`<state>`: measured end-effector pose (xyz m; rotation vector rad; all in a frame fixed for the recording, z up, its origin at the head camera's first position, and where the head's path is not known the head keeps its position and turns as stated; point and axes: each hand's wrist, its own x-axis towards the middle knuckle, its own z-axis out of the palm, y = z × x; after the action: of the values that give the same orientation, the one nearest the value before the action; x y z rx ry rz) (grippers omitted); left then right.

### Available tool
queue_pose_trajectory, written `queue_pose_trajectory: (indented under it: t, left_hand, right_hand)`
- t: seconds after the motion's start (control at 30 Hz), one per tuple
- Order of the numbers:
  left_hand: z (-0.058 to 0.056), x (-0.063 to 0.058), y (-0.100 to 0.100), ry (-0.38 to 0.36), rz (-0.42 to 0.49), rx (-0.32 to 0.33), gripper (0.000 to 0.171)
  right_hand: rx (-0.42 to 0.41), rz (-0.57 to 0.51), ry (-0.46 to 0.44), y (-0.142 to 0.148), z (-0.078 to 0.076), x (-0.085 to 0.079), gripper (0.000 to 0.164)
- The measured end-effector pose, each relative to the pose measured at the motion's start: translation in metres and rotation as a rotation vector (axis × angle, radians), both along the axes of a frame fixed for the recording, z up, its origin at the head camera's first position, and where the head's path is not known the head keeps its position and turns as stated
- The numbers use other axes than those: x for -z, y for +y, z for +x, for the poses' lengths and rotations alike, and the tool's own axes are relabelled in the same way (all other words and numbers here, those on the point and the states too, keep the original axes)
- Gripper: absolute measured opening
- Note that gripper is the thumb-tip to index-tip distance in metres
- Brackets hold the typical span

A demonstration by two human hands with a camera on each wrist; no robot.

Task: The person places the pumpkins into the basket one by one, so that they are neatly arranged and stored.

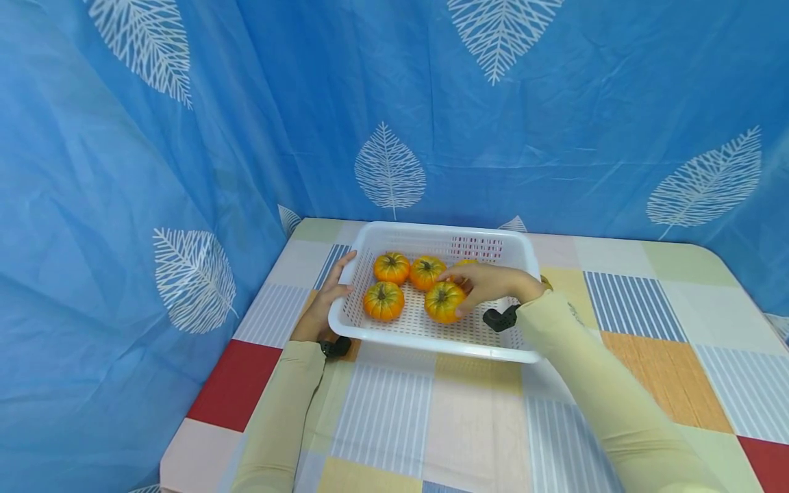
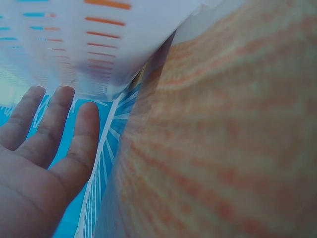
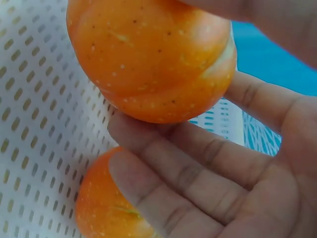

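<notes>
A white plastic basket (image 1: 431,349) stands on the table with several small orange-and-green pumpkins in it. My right hand (image 1: 487,282) reaches over its right side and grips one pumpkin (image 1: 444,301). In the right wrist view, thumb and fingers are around that pumpkin (image 3: 153,59), and another pumpkin (image 3: 106,198) lies below the fingers. Partly hidden behind the right hand is one more pumpkin (image 1: 466,262). My left hand (image 1: 322,306) is at the basket's left end. Its fingers (image 2: 86,134) are extended near the slotted wall (image 2: 104,54), palm toward it.
A checked patchwork cloth (image 1: 394,424) covers the table. Blue curtains with white leaf prints (image 1: 296,137) hang behind and to the left. A small yellowish-green thing (image 1: 546,282) peeks out beside the right wrist, mostly hidden.
</notes>
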<state>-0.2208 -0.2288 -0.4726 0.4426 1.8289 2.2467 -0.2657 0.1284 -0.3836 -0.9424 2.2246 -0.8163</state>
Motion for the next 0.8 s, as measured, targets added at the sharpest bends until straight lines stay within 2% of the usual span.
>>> queue_pose_trajectory:
  t: [0.23,0.37,0.53,0.8]
  left_hand:
    - [-0.002,0.002,-0.002,0.031,0.006,0.031,0.084]
    - [-0.002,0.002,-0.003,0.024,0.0,0.027,0.083]
    - [-0.004,0.004,-0.003,0.029,0.018,0.04,0.083]
    - [-0.002,0.002,-0.003,0.028,-0.016,0.013,0.083]
  right_hand:
    - [-0.013,0.089,-0.007,-0.015,-0.005,0.003,0.077]
    - [-0.02,0.136,0.001,-0.024,-0.006,0.004,0.078]
    - [-0.028,0.14,-0.017,-0.032,-0.006,0.008,0.078]
    - [-0.018,0.113,-0.045,-0.036,-0.006,0.015,0.078]
